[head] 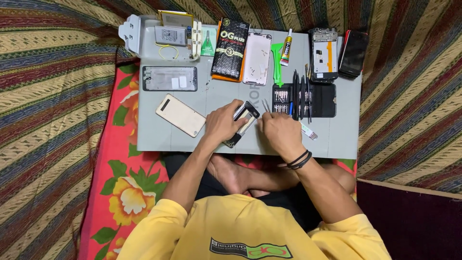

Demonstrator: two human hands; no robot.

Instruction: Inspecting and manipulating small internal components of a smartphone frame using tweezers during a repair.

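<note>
Left hand (222,123): fingers curled over an opened phone (243,123), pinning it to the grey mat (159,139) at its near middle.
Right hand (280,129): fingers pinched shut on thin metal tweezers (265,104), tips just beside the phone's far end.
Hidden: the phone's insides are mostly covered by both hands.
Around: flat beige back cover (180,115) left; black screwdriver kit (303,100) right; green plastic pry tool (277,62) far.
</note>
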